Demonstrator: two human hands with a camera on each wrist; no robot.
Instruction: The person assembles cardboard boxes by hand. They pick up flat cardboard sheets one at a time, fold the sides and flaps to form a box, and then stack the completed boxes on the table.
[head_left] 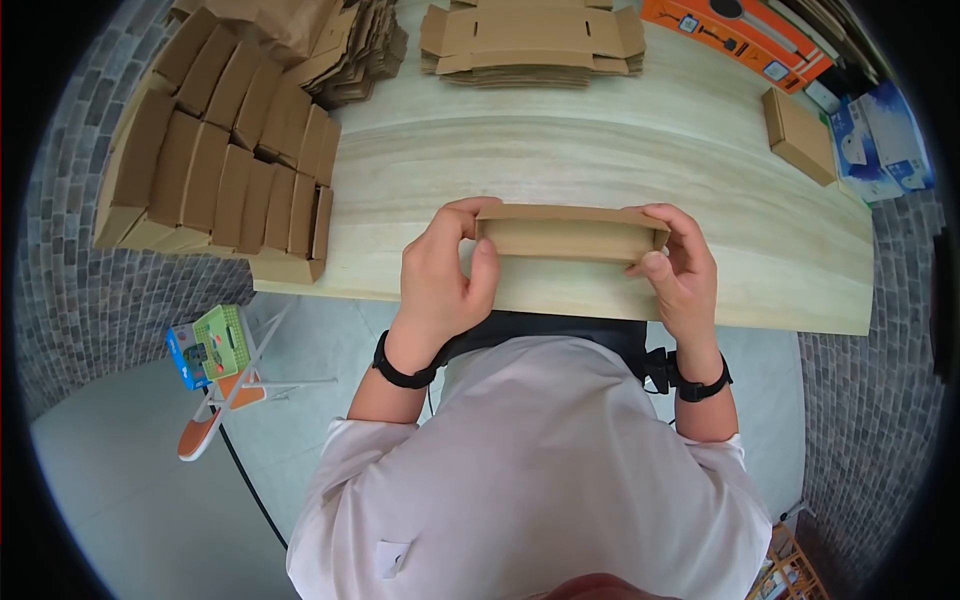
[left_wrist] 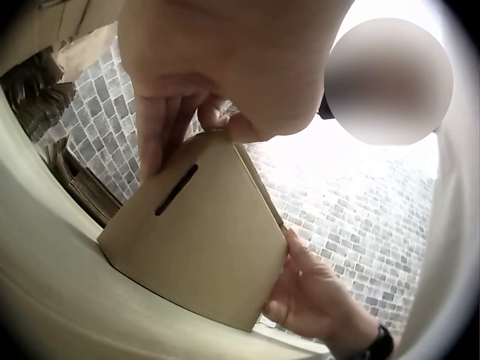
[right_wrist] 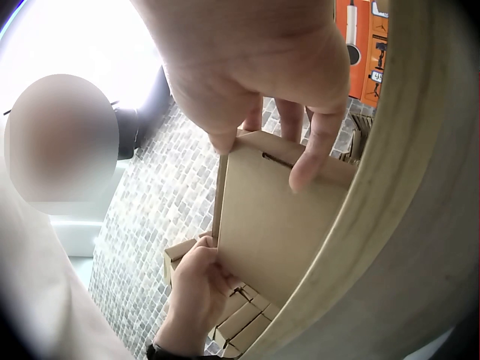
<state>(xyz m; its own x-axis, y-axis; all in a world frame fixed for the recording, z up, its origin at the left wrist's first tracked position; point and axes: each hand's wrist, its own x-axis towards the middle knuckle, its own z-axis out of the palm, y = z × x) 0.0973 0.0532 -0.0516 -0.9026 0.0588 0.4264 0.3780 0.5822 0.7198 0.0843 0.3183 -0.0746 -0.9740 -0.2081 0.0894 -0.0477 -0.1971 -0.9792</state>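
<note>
"Head view: where to look for the box (head_left: pixel 570 237)?"

"Between left hand (head_left: pixel 440 270) and right hand (head_left: pixel 690 275), long axis running from one to the other, along the near edge of the table (head_left: pixel 590 150). Neither hand nearer."

"Left wrist view?"

"Left hand gripping one end, close by a slot (left_wrist: pixel 178 190); right hand at the far end. Touching the table or just above? Impossible to tell."

"Right wrist view?"

"Right hand curled round the opposite end, likewise holding; left hand beyond."

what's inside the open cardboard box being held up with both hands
In the head view, the open cardboard box shows only bare inner cardboard, with no contents in sight. Its near side covers whatever lies directly behind it, so I can't tell about that part.
</note>
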